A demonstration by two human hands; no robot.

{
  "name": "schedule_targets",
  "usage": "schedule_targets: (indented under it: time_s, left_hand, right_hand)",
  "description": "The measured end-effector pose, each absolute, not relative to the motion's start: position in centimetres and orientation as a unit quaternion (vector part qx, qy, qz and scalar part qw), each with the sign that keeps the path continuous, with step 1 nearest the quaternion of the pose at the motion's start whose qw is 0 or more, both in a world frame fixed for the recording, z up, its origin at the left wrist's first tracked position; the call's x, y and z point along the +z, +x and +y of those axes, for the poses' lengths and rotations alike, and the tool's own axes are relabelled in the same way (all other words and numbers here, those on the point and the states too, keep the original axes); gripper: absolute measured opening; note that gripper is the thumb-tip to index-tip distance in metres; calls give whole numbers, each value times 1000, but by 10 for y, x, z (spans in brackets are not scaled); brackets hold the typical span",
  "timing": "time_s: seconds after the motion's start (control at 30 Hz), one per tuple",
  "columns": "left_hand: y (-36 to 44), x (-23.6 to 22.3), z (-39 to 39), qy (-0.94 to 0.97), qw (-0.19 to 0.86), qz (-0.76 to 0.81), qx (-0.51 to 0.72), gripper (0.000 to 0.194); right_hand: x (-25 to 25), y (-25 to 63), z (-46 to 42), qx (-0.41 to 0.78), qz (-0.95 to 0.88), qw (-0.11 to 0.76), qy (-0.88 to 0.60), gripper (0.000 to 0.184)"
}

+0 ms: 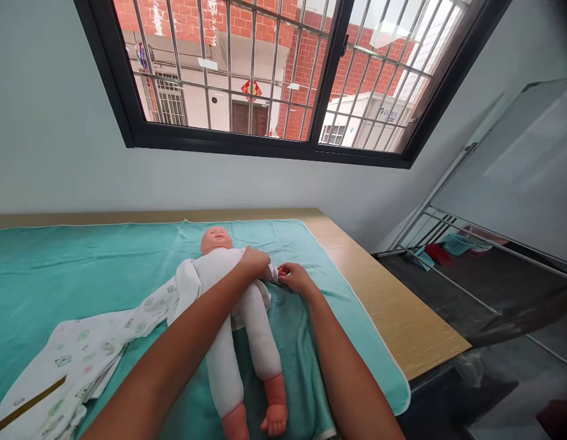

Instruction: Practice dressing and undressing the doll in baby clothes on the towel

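A baby doll [240, 318] in a white bodysuit lies on its back on a teal blanket [73, 269], head toward the window. My left hand [255, 263] reaches across the doll's chest and closes on the white sleeve at the doll's far arm. Close beside it, my right hand [295, 278] pinches the end of that same sleeve, where the doll's small hand sits. Both forearms stretch in from the bottom of the view. The doll's bare feet point toward me.
A patterned white baby garment [73, 357] lies spread on the blanket left of the doll. The blanket covers a wooden table [402, 318] whose right edge drops to a dark floor. A whiteboard on a metal stand [508, 183] leans at right. A barred window [274, 67] fills the wall ahead.
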State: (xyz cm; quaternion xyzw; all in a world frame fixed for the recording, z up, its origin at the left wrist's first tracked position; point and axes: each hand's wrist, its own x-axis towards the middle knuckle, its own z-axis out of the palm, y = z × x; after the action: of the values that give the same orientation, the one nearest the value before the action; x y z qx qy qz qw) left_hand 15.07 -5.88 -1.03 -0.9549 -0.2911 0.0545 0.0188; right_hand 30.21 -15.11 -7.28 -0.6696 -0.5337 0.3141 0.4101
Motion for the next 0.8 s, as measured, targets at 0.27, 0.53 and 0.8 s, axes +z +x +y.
schedule_targets:
  time_s: [0.27, 0.53, 0.8]
  left_hand:
    - [151, -11, -56, -956, 17, -291, 42, 20]
    - [133, 5, -84, -943, 2, -326, -71, 49]
    - [-44, -3, -109, -739, -23, -640, -206, 42]
  right_hand:
    - [-64, 301, -149, 327, -495, 482, -645, 35]
    - [-65, 315, -151, 272, -440, 503, -692, 47]
    - [-42, 293, -147, 15, -464, 417, -781, 40]
